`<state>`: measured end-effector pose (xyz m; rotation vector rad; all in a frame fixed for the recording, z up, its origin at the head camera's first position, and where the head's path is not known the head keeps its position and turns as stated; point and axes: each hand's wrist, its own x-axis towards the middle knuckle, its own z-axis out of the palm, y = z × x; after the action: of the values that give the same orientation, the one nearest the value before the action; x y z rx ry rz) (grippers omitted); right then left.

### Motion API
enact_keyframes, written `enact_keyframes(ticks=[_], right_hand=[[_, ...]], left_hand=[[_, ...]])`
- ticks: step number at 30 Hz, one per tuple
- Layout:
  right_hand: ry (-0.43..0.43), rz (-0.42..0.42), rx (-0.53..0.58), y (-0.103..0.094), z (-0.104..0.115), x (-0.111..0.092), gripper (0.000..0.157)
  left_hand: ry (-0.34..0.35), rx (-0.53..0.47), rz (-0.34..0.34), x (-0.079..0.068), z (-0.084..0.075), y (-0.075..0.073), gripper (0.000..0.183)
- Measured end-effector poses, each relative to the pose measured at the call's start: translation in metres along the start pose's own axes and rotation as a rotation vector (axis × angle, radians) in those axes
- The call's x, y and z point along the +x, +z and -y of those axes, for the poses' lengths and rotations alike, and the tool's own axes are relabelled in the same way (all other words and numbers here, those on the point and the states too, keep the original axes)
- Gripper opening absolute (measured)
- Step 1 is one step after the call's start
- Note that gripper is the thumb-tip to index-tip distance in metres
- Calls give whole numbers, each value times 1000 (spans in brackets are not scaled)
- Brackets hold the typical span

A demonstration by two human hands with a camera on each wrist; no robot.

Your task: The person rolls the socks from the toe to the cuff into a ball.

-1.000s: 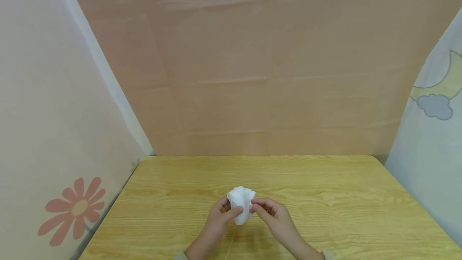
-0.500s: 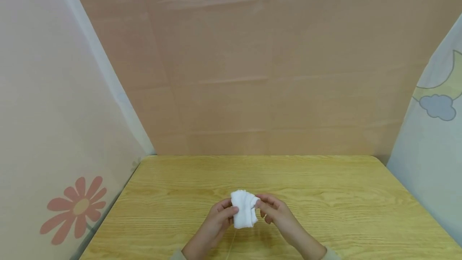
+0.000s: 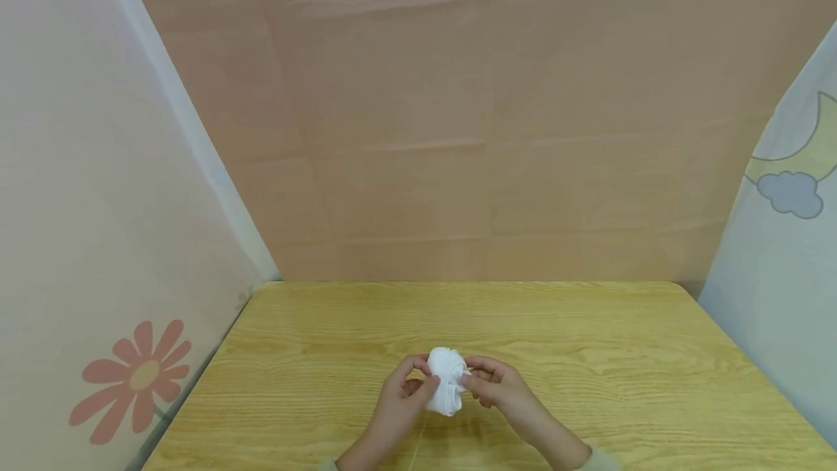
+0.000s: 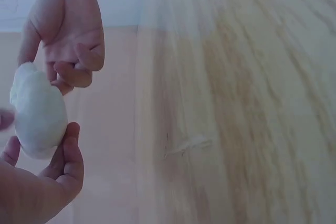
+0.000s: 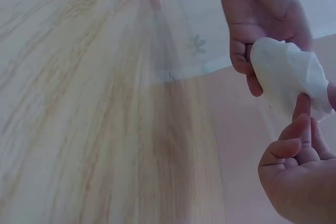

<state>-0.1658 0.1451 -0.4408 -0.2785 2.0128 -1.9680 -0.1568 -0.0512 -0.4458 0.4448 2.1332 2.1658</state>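
A small white cloth [image 3: 446, 384], bunched into a rounded bundle with folds on its right side, is held above the table between both hands. On its left, my left hand [image 3: 400, 395] grips the bundle, thumb in front and fingers curled at the edge. My right hand [image 3: 506, 391] pinches the folded right side between thumb and fingers. In the left wrist view the cloth [image 4: 39, 114] looks smooth and egg-shaped. From the right wrist the cloth [image 5: 289, 74] shows creases near the right fingers. Whether it is a sock or another piece of fabric, I cannot tell.
Under the hands spreads a wood-grain table [image 3: 314, 340]. A plain pinkish-brown sheet [image 3: 418, 129] hangs behind its far edge. Pale curtains stand at both sides, the left curtain [image 3: 98, 224] with a red flower and the right curtain [image 3: 771, 267] with a cloud and moon.
The cloth has gone from a loose bunch, through a flatter folded square, to a rounder bundle. Both hands have shifted their grips on it, and it has moved slightly right.
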Motion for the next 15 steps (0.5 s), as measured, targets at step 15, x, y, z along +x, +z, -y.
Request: enact_keyframes(ticks=[15], right_hand=[[-119, 153, -48, -5, -6, 0, 35]], left_hand=[[186, 258, -28, 0, 1, 5, 20]])
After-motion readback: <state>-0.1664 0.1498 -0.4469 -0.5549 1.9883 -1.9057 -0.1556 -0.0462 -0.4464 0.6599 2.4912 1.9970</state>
